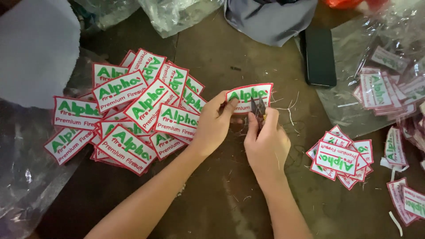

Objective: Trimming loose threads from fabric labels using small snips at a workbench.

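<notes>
The left hand pinches one white embroidered patch with a red border and green lettering by its lower left corner, thumb on the face. The right hand is closed around small thread snips, whose dark blades touch the lower edge of that patch. The patch sits just above both hands, over the dark brown tabletop, with loose thread trimmings scattered just right of it.

Left of the left hand lies a large pile of patches of the same kind, face up and overlapping; roughly fifteen show, with more hidden beneath. Right of the right hand is a smaller stack of patches, about six or seven, turned the other way. Farther right, a clear plastic bag holds more patches; their number cannot be told. A black phone lies above the right hand. A grey cloth lies at the far edge.
</notes>
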